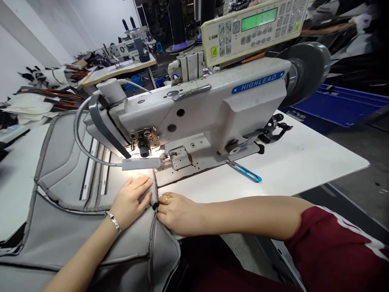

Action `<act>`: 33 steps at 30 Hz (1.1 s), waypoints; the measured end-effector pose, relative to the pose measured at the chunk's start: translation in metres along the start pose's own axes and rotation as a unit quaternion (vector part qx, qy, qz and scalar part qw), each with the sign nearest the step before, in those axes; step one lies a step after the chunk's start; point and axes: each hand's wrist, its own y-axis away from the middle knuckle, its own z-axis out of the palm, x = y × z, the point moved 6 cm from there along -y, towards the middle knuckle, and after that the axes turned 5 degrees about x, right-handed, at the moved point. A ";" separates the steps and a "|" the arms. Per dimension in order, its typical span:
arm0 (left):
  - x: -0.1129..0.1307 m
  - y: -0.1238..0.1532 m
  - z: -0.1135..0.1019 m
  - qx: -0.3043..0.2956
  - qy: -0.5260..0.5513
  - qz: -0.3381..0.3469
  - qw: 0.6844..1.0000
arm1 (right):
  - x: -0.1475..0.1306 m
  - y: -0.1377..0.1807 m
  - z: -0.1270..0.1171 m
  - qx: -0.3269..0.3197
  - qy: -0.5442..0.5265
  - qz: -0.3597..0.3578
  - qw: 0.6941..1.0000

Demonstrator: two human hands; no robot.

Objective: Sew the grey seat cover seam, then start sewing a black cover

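So this is the line-up-the-seam stage, far as I can judge. The grey seat-cover panel [60,239] is spread over the left part of the tabletop [304,162], with its corner pushed up close to the needle and presser foot [144,151] of the Highlead sewing machine [212,105]. It's lit by the little gooseneck lamp [139,163].

The left hand [130,202] lies flat and open on the fabric, fingers stretched toward the foot, pressing down rather than gripping anything. The right hand [178,213] sits just beside it with fingers curled in. It looks to be pinching the piped edge of the panel where two seams meet, though the fingertips are tucked under, so I can't see the pinch itself.

The edge isn't under the foot yet. My guess is that getting it there calls for sliding the panel forward with both hands together. The flat palm would have to stop the layers creeping, and the pinched edge would have to run straight into the foot.

The blue thread snips [247,173] lie on the tabletop well off to the right, untouched.
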 end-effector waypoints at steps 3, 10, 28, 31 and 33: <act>-0.003 -0.012 0.000 0.007 -0.012 0.017 1.000 | 0.010 -0.001 -0.004 -0.010 -0.003 0.053 0.999; -0.022 -0.029 0.005 0.039 -0.021 0.021 0.999 | 0.030 -0.006 -0.007 -0.053 -0.002 0.136 0.989; 0.008 -0.016 -0.042 -0.162 0.108 0.089 0.977 | 0.033 0.007 0.007 -0.046 -0.546 0.444 0.708; 0.020 0.000 -0.046 -0.167 0.042 0.113 0.978 | 0.031 0.009 0.009 -0.049 -0.543 0.457 0.703; 0.024 0.006 -0.044 -0.152 0.022 0.115 0.981 | 0.033 0.009 0.002 -0.031 -0.488 0.444 0.751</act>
